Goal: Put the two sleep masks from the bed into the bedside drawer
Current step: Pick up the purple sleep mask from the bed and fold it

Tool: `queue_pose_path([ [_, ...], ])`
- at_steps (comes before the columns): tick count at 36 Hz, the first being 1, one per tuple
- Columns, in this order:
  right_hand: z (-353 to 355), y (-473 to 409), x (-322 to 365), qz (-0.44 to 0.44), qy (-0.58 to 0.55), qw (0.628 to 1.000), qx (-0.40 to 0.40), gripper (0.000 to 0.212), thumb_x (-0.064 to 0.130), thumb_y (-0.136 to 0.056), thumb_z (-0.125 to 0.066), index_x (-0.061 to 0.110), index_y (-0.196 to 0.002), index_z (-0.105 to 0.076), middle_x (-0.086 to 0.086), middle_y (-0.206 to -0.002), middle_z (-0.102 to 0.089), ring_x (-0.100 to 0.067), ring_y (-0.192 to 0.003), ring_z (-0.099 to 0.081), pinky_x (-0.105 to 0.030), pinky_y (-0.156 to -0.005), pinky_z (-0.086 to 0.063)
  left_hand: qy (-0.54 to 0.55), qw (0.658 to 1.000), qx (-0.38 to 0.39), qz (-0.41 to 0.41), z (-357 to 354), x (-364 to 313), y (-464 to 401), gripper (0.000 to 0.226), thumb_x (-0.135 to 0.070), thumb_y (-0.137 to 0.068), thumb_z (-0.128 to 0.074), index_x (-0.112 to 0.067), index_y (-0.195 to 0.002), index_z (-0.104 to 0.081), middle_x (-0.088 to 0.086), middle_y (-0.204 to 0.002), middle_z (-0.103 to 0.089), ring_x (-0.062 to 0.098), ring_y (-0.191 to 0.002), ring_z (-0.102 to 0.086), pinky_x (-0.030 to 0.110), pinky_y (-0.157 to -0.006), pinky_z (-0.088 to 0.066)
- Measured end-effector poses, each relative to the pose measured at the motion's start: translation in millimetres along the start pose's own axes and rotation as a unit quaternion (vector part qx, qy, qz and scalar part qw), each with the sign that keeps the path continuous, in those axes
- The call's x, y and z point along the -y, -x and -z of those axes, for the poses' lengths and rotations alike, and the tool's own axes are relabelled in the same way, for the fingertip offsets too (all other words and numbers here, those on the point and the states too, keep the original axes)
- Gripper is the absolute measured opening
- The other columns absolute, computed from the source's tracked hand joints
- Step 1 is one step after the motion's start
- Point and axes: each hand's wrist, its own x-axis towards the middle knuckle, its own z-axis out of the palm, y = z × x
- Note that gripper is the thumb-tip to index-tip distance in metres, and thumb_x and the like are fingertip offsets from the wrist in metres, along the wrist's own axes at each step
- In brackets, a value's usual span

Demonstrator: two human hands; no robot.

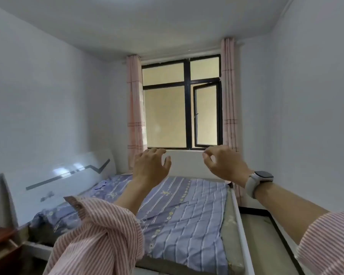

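Observation:
Both arms are raised in front of me over the bed (187, 211), which has a blue striped cover. My left hand (149, 165) is held up with fingers spread and curled, holding nothing. My right hand (224, 162), with a watch on its wrist, is also empty, fingers loosely curled. A small dark shape (101, 185) lies on the cover near the headboard; I cannot tell whether it is a sleep mask. At the lower left edge stands a reddish-brown bedside cabinet (0, 247), its drawer pulled out a little.
A white headboard (58, 175) runs along the left wall. A window (182, 104) with pink curtains is straight ahead behind the bed. A narrow strip of floor (266, 235) lies between the bed's right edge and the right wall.

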Motion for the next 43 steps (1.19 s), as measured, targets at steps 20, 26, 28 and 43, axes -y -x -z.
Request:
queue_pose_path([
  [20,-449,41,58,0.008,-0.156,0.910,0.384,0.032,0.029,-0.090,-0.042,0.016,-0.114,-0.058,-0.006,-0.121,-0.063,-0.023,-0.110,-0.056,-0.035,-0.093,-0.046,0.071,0.920,0.209,0.325,-218,316,186,0.038,-0.029,-0.086,-0.052,-0.012,-0.120,-0.054,0.010,-0.123,-0.059,0.026,-0.114,-0.053,0.043,-0.100,-0.042],
  [26,-560,-22,72,-0.024,-0.189,0.874,0.446,0.032,0.026,-0.091,-0.042,0.015,-0.117,-0.057,-0.007,-0.123,-0.062,-0.022,-0.113,-0.055,-0.032,-0.094,-0.042,0.062,0.869,0.274,0.407,-278,414,166,0.040,-0.032,-0.087,-0.049,-0.015,-0.123,-0.052,0.009,-0.125,-0.058,0.022,-0.113,-0.053,0.034,-0.096,-0.042],
  [28,-590,-52,81,-0.036,-0.204,0.869,0.449,0.031,0.023,-0.091,-0.042,0.012,-0.117,-0.057,-0.011,-0.122,-0.062,-0.026,-0.112,-0.056,-0.035,-0.094,-0.044,0.061,0.861,0.280,0.421,-289,444,152,0.040,-0.033,-0.088,-0.048,-0.016,-0.124,-0.050,0.008,-0.127,-0.057,0.022,-0.113,-0.053,0.035,-0.096,-0.043],
  [43,-875,-242,216,-0.011,-0.245,0.833,0.496,0.026,0.023,-0.089,-0.043,0.014,-0.105,-0.061,-0.010,-0.109,-0.068,-0.030,-0.100,-0.061,-0.035,-0.087,-0.045,0.068,0.816,0.199,0.539,-363,744,78,0.035,-0.034,-0.089,-0.047,-0.022,-0.123,-0.050,0.003,-0.124,-0.057,0.013,-0.108,-0.052,0.030,-0.090,-0.044],
])
